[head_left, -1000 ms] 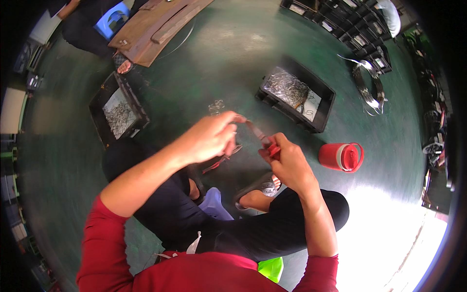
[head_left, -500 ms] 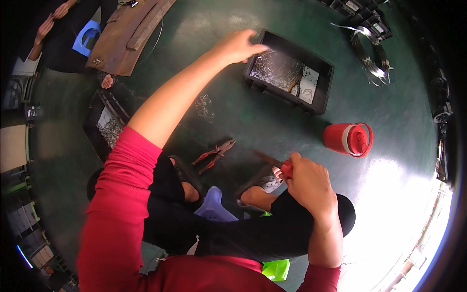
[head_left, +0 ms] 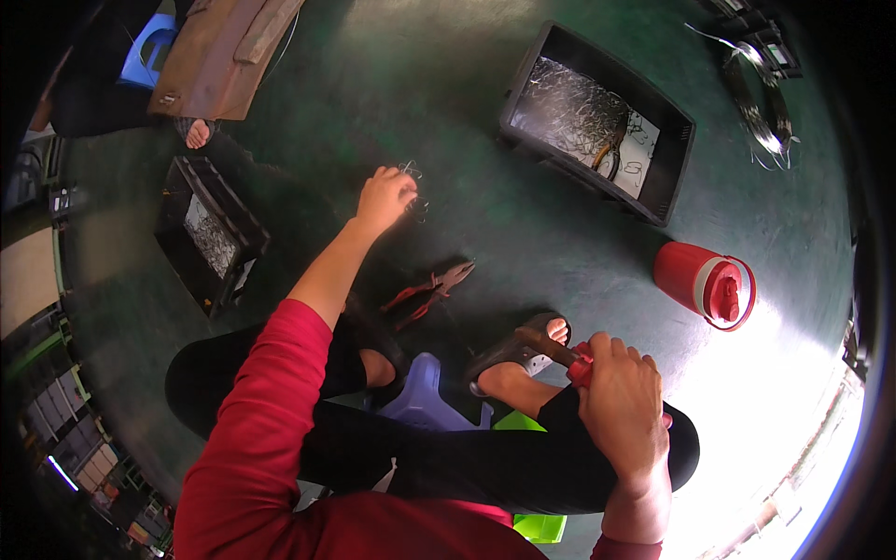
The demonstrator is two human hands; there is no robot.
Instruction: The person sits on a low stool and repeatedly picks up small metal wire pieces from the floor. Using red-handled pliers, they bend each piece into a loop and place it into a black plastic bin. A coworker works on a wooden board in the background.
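My left hand (head_left: 387, 198) is down at the floor, its fingers curled over a small cluster of bent wire pieces (head_left: 411, 170) and hiding part of them. Whatever may lie between the fingertips is hidden. Over my right knee, my right hand (head_left: 623, 406) is closed around the red grip of a tool (head_left: 551, 348) with a brownish metal head pointing left. Its exact kind is unclear. Red-handled pliers (head_left: 431, 293) lie on the floor between my hands. Beyond them stands a black crate (head_left: 677, 177) with many bent wire pieces, an orange-and-black handled tool and a white sheet inside.
A smaller black bin (head_left: 177, 233) with wire pieces stands at left. A red jug (head_left: 686, 273) is on the right, below a wire coil (head_left: 761, 103). A wooden bench (head_left: 210, 70) and blue stool (head_left: 145, 51) are near another person's foot (head_left: 198, 133). A purple stool (head_left: 420, 397) is beneath me.
My left hand has moved from the black crate's edge back and left to the wire pieces on the floor. My right hand still grips the tool. The whole view has shifted slightly.
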